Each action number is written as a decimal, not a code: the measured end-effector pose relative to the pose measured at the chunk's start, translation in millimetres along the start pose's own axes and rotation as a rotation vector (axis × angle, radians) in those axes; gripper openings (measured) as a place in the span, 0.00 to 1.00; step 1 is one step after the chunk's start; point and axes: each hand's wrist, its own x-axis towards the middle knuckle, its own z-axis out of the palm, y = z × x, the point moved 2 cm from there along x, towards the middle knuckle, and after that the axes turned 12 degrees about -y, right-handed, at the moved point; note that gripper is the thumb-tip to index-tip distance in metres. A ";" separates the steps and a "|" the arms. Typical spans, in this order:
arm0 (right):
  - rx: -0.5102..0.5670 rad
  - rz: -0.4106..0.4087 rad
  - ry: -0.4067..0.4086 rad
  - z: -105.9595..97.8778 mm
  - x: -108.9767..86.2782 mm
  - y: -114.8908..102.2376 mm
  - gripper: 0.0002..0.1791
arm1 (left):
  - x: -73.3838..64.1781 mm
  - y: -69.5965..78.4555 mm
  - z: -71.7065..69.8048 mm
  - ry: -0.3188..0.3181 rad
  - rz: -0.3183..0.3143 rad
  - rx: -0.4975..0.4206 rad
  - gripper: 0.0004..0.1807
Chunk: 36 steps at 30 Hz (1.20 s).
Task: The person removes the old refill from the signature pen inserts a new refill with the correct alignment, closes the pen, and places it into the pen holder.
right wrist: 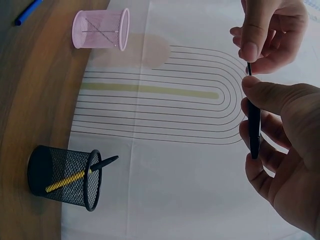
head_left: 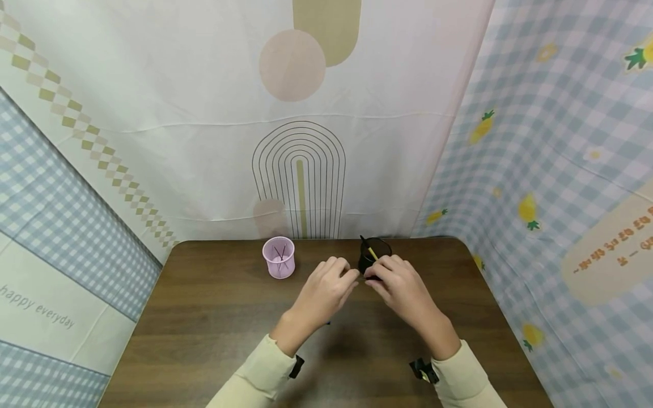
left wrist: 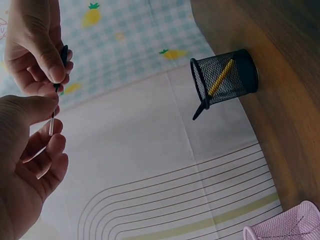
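In the right wrist view, my right hand (right wrist: 292, 132) holds a slim black pen barrel (right wrist: 254, 125), its thumb and fingers around it. My left hand (left wrist: 30, 155) pinches a thin pen refill (left wrist: 51, 126) between thumb and fingers; its clear end shows in the left wrist view. The refill lines up with the barrel, and a dark stretch of it shows between the two hands. Both hands meet above the table, in front of a black mesh pen cup (head_left: 366, 262). A yellow pen with a black end (right wrist: 70, 180) leans inside that cup.
A pink mesh cup (head_left: 279, 266) stands at the table's back edge, left of the black cup. On the wooden table (head_left: 214, 317), a blue pen (right wrist: 26, 12) lies at the corner of the right wrist view. Patterned cloth (head_left: 214, 170) hangs behind and at both sides.
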 end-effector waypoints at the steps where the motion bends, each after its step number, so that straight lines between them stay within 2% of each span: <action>1: -0.001 0.000 0.002 -0.1 0.1 -0.3 0.13 | 0.0 0.3 0.5 0.000 -0.001 -0.003 0.09; 10: 0.004 0.009 -0.002 -0.7 -0.6 -1.2 0.12 | -0.6 1.2 2.8 -0.003 0.001 0.009 0.03; 17: 0.015 0.018 -0.003 1.6 -1.7 0.0 0.13 | -0.6 1.8 1.3 0.002 0.008 0.037 0.07; 36: -0.007 0.033 -0.015 1.9 -1.8 0.8 0.13 | -4.7 -1.7 0.4 0.006 -0.016 0.016 0.12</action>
